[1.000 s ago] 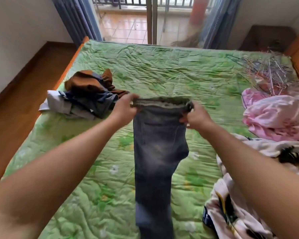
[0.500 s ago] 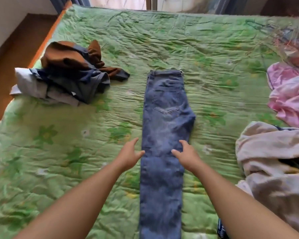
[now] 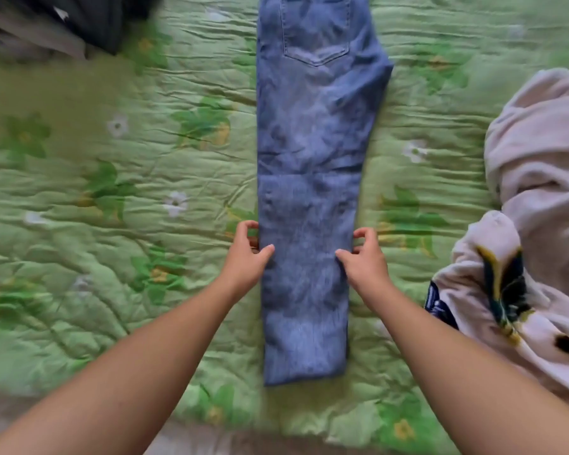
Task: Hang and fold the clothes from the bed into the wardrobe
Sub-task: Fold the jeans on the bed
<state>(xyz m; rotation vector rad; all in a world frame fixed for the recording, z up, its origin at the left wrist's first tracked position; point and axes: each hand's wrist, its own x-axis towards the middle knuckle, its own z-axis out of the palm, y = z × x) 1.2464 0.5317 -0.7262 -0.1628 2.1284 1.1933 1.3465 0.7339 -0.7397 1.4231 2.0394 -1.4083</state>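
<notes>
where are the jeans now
In the head view the jeans lie flat down the middle of the quilt, between dark clothes top left and a pale blanket right; the left hand and right hand grip their edges.

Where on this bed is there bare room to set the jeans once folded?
Widest free patch: the green quilt left of the jeans, below the dark clothes pile at top left. A narrower bare strip runs between the jeans and the pale printed fabric on the right; that side is crowded. The left hand and right hand grip the jeans' edges.
</notes>
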